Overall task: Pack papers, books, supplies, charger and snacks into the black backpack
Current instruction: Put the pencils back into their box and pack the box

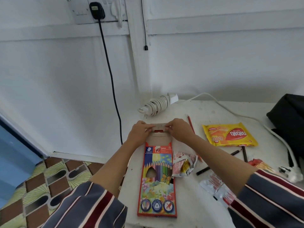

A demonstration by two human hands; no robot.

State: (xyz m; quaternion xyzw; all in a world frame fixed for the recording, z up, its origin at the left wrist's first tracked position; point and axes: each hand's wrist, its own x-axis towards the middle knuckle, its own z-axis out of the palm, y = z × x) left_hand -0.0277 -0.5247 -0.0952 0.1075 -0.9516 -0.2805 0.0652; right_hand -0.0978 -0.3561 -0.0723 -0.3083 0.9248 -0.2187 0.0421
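Pinching the pencil box flap are left hand and right hand.

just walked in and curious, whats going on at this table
A person pinches the open end flap of the pencil box with left hand and right hand; the box lies flat on the white table. The wafer pack, coiled charger and a loose red pencil lie unpacked nearby, the black backpack at the table's right edge.
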